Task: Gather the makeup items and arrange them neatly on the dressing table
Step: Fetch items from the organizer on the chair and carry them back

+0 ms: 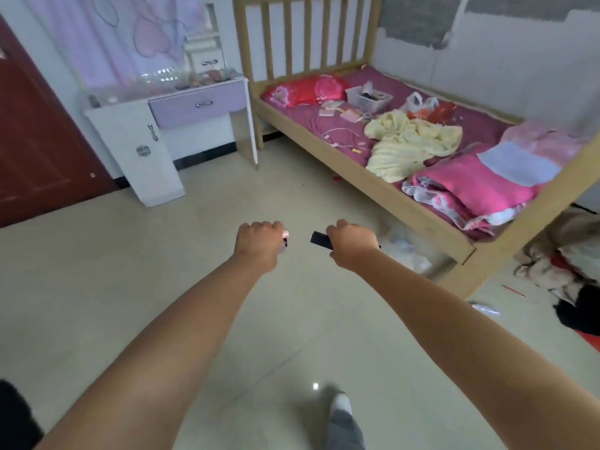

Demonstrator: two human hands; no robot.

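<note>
Pink item (285, 239) in curled L hand (258, 243), black stick (321, 241) in R hand (352, 243)

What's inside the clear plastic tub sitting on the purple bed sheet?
The clear plastic tub on the purple bed sheet holds a jumble of dark and pale small items poking above its rim. What they are is too blurred to tell, and anything lower down is hidden.

Home bedroom, wooden bed (373, 177), dressing table (168, 105)

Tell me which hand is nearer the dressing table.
Left. The left hand, gripping a pink item, is out in front, below the dressing table; the right hand, gripping a black item, sits further toward the bed.
</note>
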